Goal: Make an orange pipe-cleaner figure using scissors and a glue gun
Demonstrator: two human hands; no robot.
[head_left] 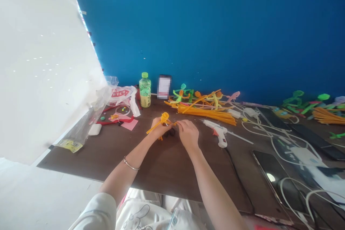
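Note:
My left hand (159,128) is closed around an orange pipe-cleaner figure (165,116) with a coiled round top, just above the dark table. One straight orange strand sticks out past the wrist side of this hand. The fingertips of my right hand (188,133) pinch an orange end of the figure, close to the left fingertips. Under the hands lies a dark object (169,132), mostly hidden, whose kind I cannot make out. To the right of my right hand lies a white hot glue gun (218,131) with an orange trigger.
Behind the hands lie a bundle of orange pipe cleaners (207,114) and several colourful pipe-cleaner figures (215,99). A green-capped bottle (145,91) and an upright phone (164,87) stand near the blue wall. Plastic bags (122,95) are left; white cables (269,133) and a tablet (277,176) right.

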